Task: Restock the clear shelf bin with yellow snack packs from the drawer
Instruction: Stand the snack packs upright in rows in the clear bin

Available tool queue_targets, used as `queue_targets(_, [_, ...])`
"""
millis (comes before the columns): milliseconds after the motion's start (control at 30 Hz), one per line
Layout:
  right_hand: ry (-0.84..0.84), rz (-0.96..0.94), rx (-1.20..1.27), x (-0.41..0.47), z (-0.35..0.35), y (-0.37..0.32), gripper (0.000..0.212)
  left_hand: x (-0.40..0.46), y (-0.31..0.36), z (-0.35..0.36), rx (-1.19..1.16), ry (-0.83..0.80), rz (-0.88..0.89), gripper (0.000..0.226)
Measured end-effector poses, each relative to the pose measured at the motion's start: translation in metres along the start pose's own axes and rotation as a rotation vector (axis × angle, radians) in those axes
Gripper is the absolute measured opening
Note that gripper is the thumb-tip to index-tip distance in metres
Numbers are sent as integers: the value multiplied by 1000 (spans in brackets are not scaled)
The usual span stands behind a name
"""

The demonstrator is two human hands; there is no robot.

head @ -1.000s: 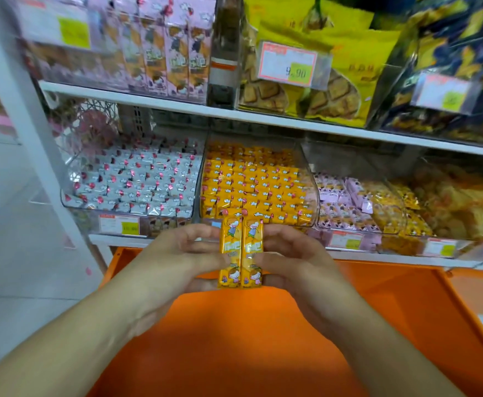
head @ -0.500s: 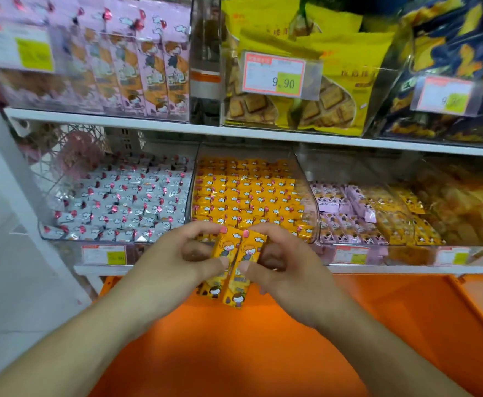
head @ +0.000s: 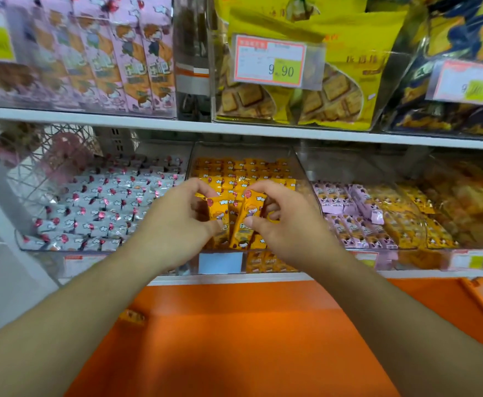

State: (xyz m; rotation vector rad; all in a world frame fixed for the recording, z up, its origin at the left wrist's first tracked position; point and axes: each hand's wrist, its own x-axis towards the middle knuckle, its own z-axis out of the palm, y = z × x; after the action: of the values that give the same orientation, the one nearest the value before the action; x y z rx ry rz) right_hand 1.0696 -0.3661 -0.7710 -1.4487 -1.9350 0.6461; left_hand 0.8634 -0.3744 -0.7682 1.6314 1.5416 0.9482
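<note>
A clear shelf bin [head: 302, 167] on the middle shelf holds several rows of yellow snack packs [head: 249, 169]. My left hand [head: 174, 222] pinches one yellow pack [head: 219, 216] and my right hand [head: 287, 224] pinches another yellow pack [head: 247, 222]. Both packs stand nearly upright over the front part of the bin, slightly apart at the top. Below the shelf lies the open orange drawer [head: 234, 333], with one loose yellow pack [head: 133, 316] at its left side.
A bin of grey packs [head: 103, 207] sits to the left and a bin of pink packs [head: 349, 213] to the right. The upper shelf [head: 234, 128] carries yellow biscuit bags [head: 320, 90] with a 9.90 price tag [head: 270, 61].
Both hands rose from above the drawer and moved forward into the front of the yellow bin. The two packs, held side by side before, have come apart, one in each hand.
</note>
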Motion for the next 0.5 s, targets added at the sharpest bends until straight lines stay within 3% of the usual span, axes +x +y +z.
queue_targets(267, [13, -22, -15, 5, 4, 8, 46, 9, -25, 9, 44, -32, 15, 38])
queue_targets(500, [-77, -76, -253, -1, 13, 9, 44, 4, -20, 17, 130, 11, 66, 32])
